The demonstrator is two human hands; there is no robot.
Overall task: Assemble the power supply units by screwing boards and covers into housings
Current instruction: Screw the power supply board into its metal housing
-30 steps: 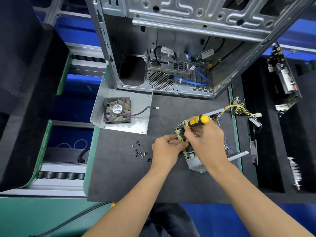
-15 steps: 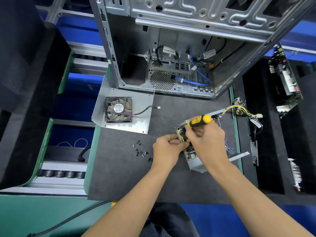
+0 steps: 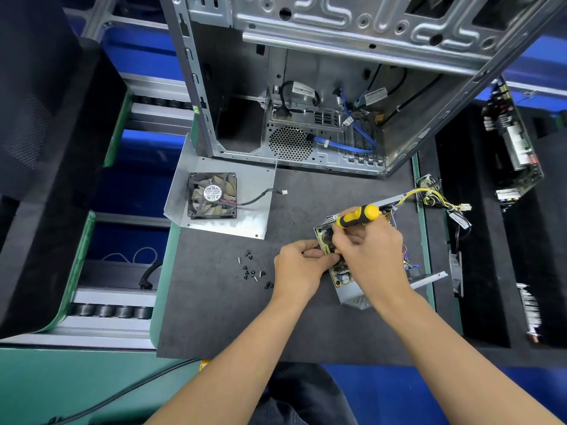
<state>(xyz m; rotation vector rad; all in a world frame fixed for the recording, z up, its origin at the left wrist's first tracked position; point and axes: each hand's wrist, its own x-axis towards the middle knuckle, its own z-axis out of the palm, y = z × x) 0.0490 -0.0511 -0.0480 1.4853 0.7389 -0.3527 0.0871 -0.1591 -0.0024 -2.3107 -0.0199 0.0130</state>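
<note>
An open metal power supply housing (image 3: 356,297) lies on the dark mat with a circuit board (image 3: 339,268) inside it. My right hand (image 3: 374,256) grips a yellow-and-black screwdriver (image 3: 357,216), its tip down on the board's left side and hidden by my fingers. My left hand (image 3: 299,268) sits at the housing's left edge, fingers curled and pinching at the board beside the tip. Several small black screws (image 3: 253,271) lie loose on the mat left of my left hand. A bent metal cover (image 3: 251,191) with a black fan (image 3: 212,195) on it lies farther left.
A large open computer case (image 3: 322,87) stands at the back of the mat (image 3: 214,317). Yellow and black cables (image 3: 441,204) trail off the housing to the right. Dark foam trays (image 3: 491,271) with boards (image 3: 512,142) are on the right; a roller conveyor (image 3: 110,311) runs along the left.
Both hands stay at the board; the screwdriver handle has shifted only slightly. The view has tilted a little.
</note>
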